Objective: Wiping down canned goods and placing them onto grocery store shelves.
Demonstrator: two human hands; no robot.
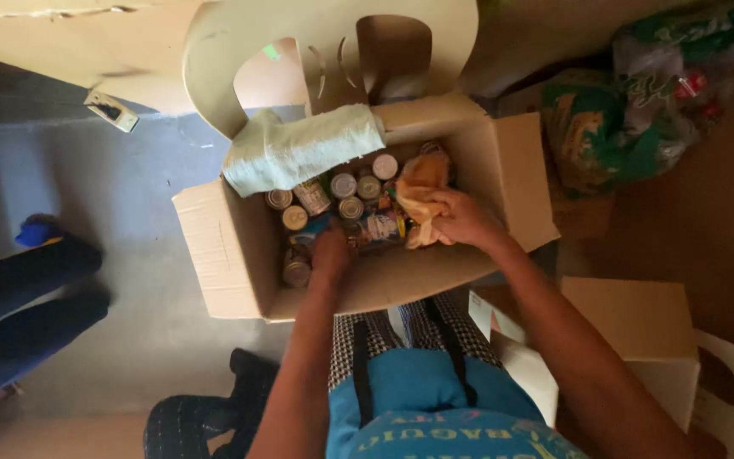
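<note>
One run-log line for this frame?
left hand: on cans in box | right hand: grips yellow cloth

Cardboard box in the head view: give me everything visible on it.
The cardboard box is plain brown, open-topped, flaps folded outward, resting on a cream plastic chair. It holds many upright tin cans. A pale green cloth drapes over its far-left rim. The left hand reaches in among the cans; the right hand grips a yellow cloth inside.

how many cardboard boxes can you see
2: the open box of cans under both hands, on the plastic chair; a closed box at lower right.
</note>
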